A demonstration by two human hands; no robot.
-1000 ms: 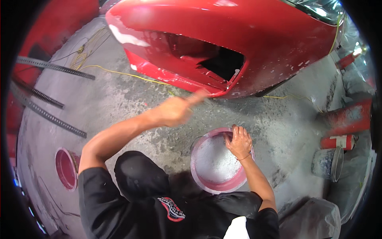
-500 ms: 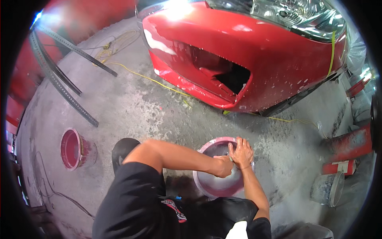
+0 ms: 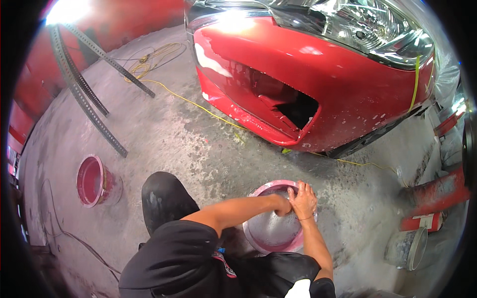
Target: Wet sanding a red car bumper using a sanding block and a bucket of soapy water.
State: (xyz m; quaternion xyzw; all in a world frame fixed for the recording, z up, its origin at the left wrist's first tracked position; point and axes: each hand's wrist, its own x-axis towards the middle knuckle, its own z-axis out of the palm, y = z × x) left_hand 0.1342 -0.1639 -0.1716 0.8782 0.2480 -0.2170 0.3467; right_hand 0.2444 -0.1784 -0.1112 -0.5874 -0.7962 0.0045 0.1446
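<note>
Between my knees stands a round pink tub [image 3: 252, 236] with cloudy greyish liquid [image 3: 271, 227] in it. My left hand [image 3: 281, 204] is inside the tub near its far side, low over the liquid. Its fingers are curled closed, and whatever they hold, if anything, is hidden. Right beside it, my right hand [image 3: 302, 201] lies over the tub's far right rim with its fingers stretched out and pointing away from me. The thumb of the right hand comes close to the left hand; whether they touch I cannot tell.
A red car bumper [image 3: 348, 94] with bare and white patches is ahead, below a headlight [image 3: 362, 30]. Another pink bucket [image 3: 94, 181] stands at left, near perforated metal legs [image 3: 84, 94]. A yellow cord [image 3: 198, 108] crosses the floor. A dirty bucket [image 3: 415, 248] lies at right.
My left hand has moved away from me within the tub, toward its far side. My right hand stays at the rim. The whole view has shifted slightly.
</note>
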